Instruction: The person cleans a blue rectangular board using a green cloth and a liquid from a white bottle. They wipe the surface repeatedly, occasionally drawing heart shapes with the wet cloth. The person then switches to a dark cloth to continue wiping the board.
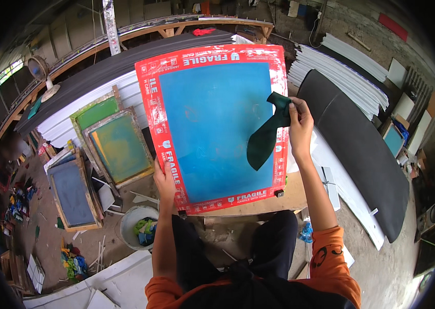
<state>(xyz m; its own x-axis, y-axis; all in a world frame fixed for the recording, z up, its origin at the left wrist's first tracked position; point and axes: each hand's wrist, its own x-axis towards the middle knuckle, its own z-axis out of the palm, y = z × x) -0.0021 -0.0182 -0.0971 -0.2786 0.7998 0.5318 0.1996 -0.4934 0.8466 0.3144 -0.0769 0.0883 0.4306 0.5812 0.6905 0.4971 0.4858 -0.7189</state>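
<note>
A rectangular screen-printing frame [212, 139] with blue mesh and red-and-white taped edges stands tilted in front of me. My left hand [164, 180] is closed around its left edge, low down. With my right hand [300, 121] I pinch a dark green scrap of cloth [266, 139] at its upper end, near the frame's right edge. The cloth hangs over the right side of the mesh; whether it touches the surface I cannot tell. Small black fittings [279, 193] sit at the lower corners of the frame.
Below the frame is a wooden board [258, 207]. A bucket of cloth scraps [137, 226] stands at the left, near several other screens [119, 147]. Stacked white sheets [338, 77] and a long black panel [359, 149] lie to the right. A fan [42, 77] stands far left.
</note>
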